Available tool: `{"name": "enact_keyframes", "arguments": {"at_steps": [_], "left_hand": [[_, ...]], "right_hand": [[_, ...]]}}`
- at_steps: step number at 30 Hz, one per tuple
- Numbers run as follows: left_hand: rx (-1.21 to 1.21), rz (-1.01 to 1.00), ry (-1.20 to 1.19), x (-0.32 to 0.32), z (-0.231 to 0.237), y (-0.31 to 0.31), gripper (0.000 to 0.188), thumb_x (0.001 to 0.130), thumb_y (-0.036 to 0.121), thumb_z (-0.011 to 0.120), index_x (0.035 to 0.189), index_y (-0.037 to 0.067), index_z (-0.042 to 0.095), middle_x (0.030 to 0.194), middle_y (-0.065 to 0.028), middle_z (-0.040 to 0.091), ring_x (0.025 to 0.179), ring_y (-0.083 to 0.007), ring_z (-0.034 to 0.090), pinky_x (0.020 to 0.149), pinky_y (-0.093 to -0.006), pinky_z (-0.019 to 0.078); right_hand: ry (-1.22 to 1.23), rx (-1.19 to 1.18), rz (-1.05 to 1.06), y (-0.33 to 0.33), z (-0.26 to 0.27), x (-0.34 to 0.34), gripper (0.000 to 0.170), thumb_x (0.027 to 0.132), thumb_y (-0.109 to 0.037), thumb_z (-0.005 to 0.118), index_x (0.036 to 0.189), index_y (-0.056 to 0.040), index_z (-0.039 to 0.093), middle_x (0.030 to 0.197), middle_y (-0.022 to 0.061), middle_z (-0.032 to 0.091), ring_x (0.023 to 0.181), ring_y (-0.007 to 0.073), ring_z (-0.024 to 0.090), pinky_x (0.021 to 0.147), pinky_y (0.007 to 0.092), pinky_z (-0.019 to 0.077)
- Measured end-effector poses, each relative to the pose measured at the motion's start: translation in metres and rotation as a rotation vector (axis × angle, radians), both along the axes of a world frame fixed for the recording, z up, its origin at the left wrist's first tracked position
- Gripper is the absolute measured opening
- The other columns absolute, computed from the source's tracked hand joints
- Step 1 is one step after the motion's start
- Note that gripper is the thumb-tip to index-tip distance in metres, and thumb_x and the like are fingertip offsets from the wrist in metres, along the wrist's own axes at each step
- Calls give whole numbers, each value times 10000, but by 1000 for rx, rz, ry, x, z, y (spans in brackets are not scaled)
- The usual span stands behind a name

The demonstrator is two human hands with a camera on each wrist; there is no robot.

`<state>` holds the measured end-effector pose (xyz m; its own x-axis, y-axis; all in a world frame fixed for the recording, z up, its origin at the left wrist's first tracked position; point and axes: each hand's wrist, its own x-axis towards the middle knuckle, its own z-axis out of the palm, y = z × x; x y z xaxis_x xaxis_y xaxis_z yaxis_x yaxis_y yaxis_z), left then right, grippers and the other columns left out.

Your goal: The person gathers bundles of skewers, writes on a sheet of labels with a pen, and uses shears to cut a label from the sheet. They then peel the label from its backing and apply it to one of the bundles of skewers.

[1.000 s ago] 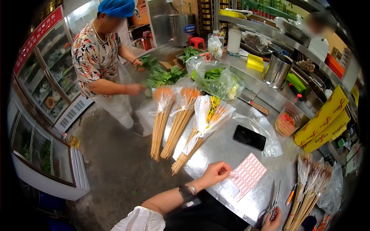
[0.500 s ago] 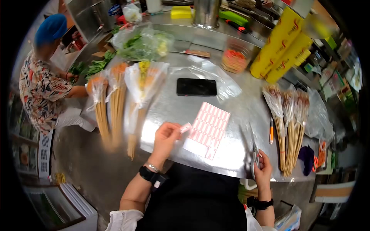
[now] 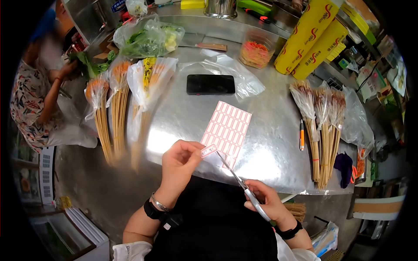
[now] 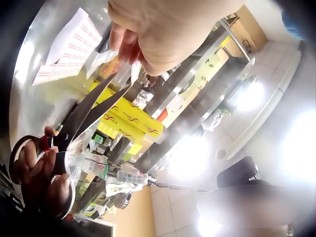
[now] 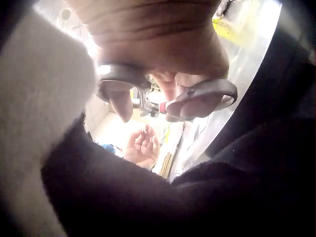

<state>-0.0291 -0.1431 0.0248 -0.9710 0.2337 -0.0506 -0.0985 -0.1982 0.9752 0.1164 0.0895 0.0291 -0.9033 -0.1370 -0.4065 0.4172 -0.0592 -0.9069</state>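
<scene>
My left hand pinches a small red-edged label with writing on it, above the lower left part of a label sheet lying on the metal table. Fingers of my right hand are through the handles of the scissors, whose tips point at the label's right end. The left wrist view shows the scissor blades parted close to the left fingertips. In the right wrist view the right hand has its fingers in both handle loops.
Bagged skewer bundles lie at the left, more skewers at the right beside an orange pen. A black phone lies behind the sheet. Farther back are bagged greens, a plastic tub and yellow rolls. Another person stands at the left.
The right hand has lifted the scissors from the table's right front and brought them left to the label. The left hand has raised the label from the sheet. The head view has swung right.
</scene>
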Motion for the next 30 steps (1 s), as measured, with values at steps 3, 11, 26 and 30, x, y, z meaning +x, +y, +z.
{"name": "enact_keyframes", "arguments": {"at_steps": [3,11,26,30], "left_hand": [[45,-5,-9,3,-1,5,30,930,-8,576,902,-2,567,1010,-120,656,865,-134,631,785,-279,550],[96,-54,-15,9,1,27,37,920,-31,558,894,-4,555,1033,-135,653,880,-142,647,774,-292,588],[100,-130,-69,15,-1,60,31,907,-45,571,904,-14,574,1034,-128,634,844,-135,640,747,-297,601],[96,-127,-90,15,-2,62,31,908,-44,576,905,-13,575,1027,-123,634,840,-129,640,743,-296,602]], "right_hand": [[8,1,5,0,0,5,611,784,-23,785,1330,-64,513,1054,-8,589,962,76,548,877,241,442],[42,24,-70,1,-10,19,604,777,-25,791,1323,-55,535,1084,7,609,982,84,557,913,255,441],[124,9,-207,8,-18,34,589,792,40,753,1331,-35,527,979,-19,595,884,55,556,814,217,458],[122,0,-231,9,-23,35,591,792,34,763,1332,-30,530,993,-25,606,887,46,560,815,213,467]]}}
